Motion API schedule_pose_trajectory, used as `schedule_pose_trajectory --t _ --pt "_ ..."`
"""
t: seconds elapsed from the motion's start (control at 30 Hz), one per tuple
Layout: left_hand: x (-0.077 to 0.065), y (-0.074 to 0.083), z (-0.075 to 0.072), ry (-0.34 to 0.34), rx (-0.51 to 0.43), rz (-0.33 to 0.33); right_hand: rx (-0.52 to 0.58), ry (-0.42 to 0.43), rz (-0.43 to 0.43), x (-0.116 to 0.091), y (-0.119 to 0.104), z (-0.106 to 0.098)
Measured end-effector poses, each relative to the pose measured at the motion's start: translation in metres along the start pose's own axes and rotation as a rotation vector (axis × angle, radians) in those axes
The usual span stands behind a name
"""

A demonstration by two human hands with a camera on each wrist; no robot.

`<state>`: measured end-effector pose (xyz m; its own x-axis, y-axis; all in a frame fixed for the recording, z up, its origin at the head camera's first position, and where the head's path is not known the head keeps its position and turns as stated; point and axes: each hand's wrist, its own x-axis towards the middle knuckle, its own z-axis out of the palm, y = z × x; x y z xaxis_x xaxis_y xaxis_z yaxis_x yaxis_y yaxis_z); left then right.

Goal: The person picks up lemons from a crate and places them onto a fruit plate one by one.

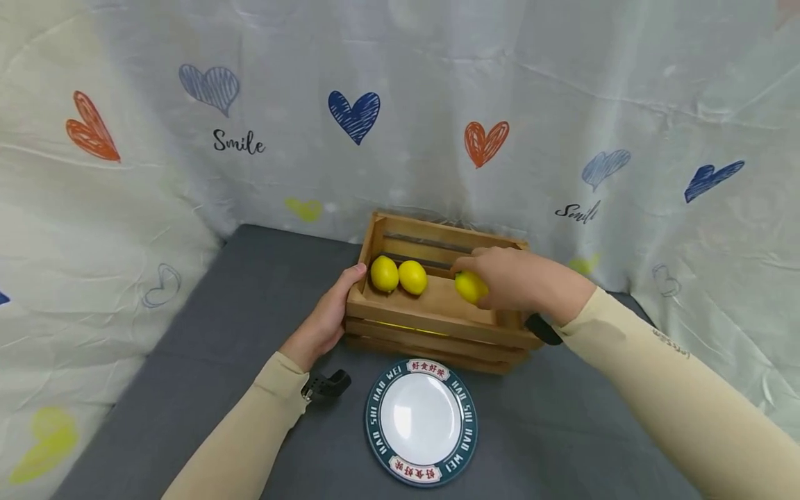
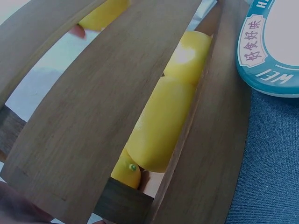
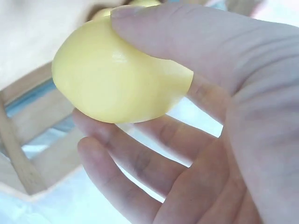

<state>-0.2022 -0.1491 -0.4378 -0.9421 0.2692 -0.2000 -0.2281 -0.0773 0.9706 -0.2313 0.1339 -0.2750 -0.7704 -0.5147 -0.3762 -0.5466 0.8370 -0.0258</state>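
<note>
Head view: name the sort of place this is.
Probably a makeshift recording corner: heart-printed sheeting screens the back and sides, and a wooden crate and plate sit on a dark grey tabletop.

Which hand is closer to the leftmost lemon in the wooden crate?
Left. The left hand holds the left end of the wooden crate, just beside the leftmost lemon. The right hand is farther to the right, pinching another lemon, with a middle lemon between.

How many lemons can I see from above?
3: a lemon and another lie side by side near the crate's left end; a third is in the right hand. Yellow shows between the front slats, so more may be hidden inside.
</note>
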Motion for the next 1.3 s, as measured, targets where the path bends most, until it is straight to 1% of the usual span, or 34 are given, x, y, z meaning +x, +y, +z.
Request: schedule_pose_trajectory --t 0.17,0.33,0.4,0.47,0.6,0.73,0.87,0.97,1.17,1.3 --pt "0.0 -0.002 -0.001 0.01 0.005 -0.011 -0.018 0.044 0.008 -0.027 -0.013 -0.004" --pt "0.002 -0.002 0.0 0.006 0.007 0.003 -0.065 0.133 -0.031 -0.052 -0.028 -0.006" --pt "0.003 -0.001 0.0 0.002 0.008 0.008 -0.09 0.167 -0.065 -0.059 -0.035 -0.004" --pt "0.003 -0.002 -0.001 0.003 0.008 0.01 -0.106 0.181 -0.108 -0.064 -0.043 -0.001" --pt "0.002 -0.003 -0.001 0.006 0.009 0.005 -0.135 0.224 -0.226 -0.069 -0.058 0.012" --pt "0.003 -0.004 -0.001 0.004 0.008 0.013 -0.138 0.219 -0.301 -0.068 -0.071 0.025" --pt "0.004 -0.002 -0.001 -0.001 0.007 0.033 -0.139 0.184 -0.336 -0.062 -0.083 0.039" --pt "0.004 0.0 -0.001 -0.011 -0.002 0.043 -0.159 0.172 -0.363 -0.054 -0.089 0.054" --pt "0.005 0.0 -0.001 -0.025 -0.018 0.054 -0.172 0.083 -0.371 -0.029 -0.098 0.085" --pt "0.004 -0.001 -0.002 -0.019 -0.014 0.039 -0.15 0.052 -0.355 -0.014 -0.098 0.101"
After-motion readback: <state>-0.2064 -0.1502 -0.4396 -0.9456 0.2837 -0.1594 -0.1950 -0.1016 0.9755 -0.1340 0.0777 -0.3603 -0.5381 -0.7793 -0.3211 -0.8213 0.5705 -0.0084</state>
